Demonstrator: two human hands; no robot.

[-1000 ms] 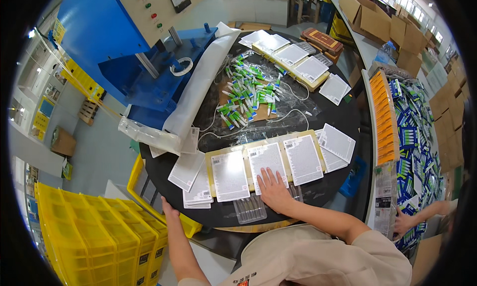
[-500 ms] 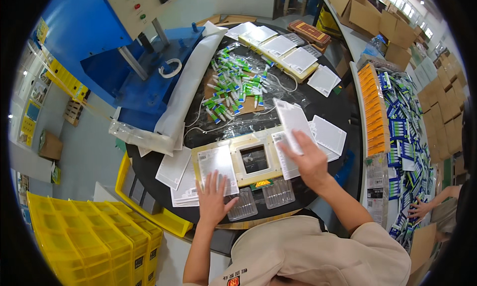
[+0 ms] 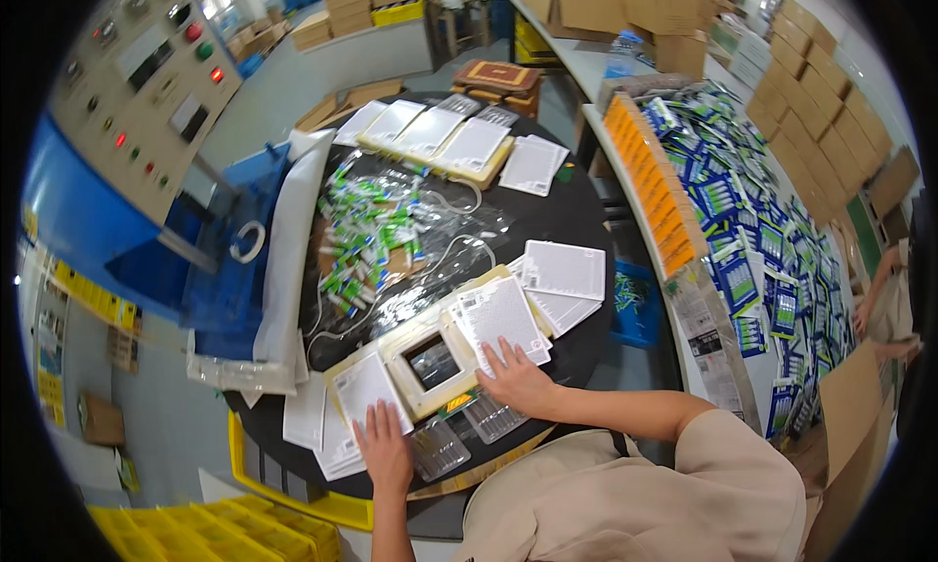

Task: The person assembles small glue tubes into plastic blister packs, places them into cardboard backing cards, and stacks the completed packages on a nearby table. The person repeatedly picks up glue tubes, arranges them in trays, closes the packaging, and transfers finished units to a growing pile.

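Left hand [image 3: 384, 452] and right hand [image 3: 520, 378] on cards, middle window bare

I have my left hand flat and open, fingers a little apart, on the near end of the left white card [image 3: 370, 386]. My right hand rests with spread fingers on the near edge of the right white card [image 3: 503, 316]; whether it is pressing or gripping, I cannot tell. Both cards lie on the near cream frame [image 3: 395, 364], close to the near side of the round black table [image 3: 565, 202].

By my reading the near frame is partly covered: its left and right places have cards, while its middle window [image 3: 432, 363] is open. Across the table, the far cream frame [image 3: 495, 163] bears a row of three cards. Loose cards fan out to the left [image 3: 305, 415] and right [image 3: 564, 269] of my frame.

Two clear trays [image 3: 440, 450] sit at the near edge. Beyond my frame, green-and-white tubes [image 3: 371, 230] lie in a loose heap, unsorted as far as I can judge. On the right-hand bench, many blue-and-green packs [image 3: 728, 200] are piled and look finished.
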